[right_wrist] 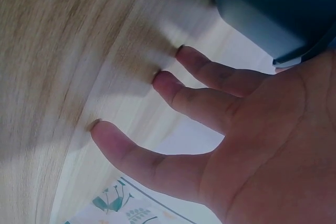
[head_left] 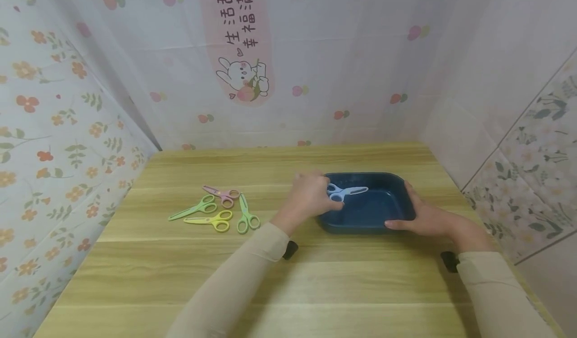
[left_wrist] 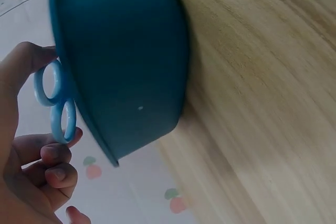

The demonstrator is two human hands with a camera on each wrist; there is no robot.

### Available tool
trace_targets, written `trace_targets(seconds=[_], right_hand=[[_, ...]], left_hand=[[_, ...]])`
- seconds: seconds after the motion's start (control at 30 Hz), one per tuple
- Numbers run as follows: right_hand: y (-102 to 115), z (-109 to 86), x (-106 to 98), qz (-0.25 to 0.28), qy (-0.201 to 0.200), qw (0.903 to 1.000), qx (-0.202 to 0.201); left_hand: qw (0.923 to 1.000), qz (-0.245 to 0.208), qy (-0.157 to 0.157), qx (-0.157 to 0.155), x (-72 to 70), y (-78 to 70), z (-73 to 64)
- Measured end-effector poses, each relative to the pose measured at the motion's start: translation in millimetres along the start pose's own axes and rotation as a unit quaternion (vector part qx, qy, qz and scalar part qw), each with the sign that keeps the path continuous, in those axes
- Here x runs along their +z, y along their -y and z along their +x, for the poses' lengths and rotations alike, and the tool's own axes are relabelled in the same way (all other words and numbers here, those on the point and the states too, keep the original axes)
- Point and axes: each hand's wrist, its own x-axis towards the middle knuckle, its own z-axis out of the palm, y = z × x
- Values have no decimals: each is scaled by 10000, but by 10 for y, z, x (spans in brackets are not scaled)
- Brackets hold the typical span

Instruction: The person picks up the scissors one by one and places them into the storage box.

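Light-blue scissors [head_left: 349, 192] point to the right over the inside of a dark blue rectangular tub [head_left: 367, 230]. My left hand [head_left: 308, 195], at the tub's left end, holds these scissors by the finger loops. In the left wrist view, thumb and a finger press the outer sides of the two loops [left_wrist: 63, 120], just outside the tub wall. My right hand [head_left: 428, 217] rests spread against the tub's right end, thumb over the near rim. In the right wrist view, three extended fingers [right_wrist: 205, 100] reach down to the tabletop beside the tub.
Left of the tub lie pink scissors [head_left: 222, 194], yellow scissors [head_left: 209, 220] and two green pairs, one left [head_left: 194, 208] and one right [head_left: 245, 213]. All are on the wood-grain table [head_left: 315, 288]. Patterned curtains [head_left: 360, 67] hang behind and beside it.
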Motion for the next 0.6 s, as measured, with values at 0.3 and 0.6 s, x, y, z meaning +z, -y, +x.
trace_targets(seconds=[0.3,0.6], right_hand=[[8,-19,-2,-43,21,10000,54],[51,-38,-21,-54,-17,10000,39]], left_hand=[[9978,448,374,325,123,-65,167],[9935,976,533,232,141,-73,221]])
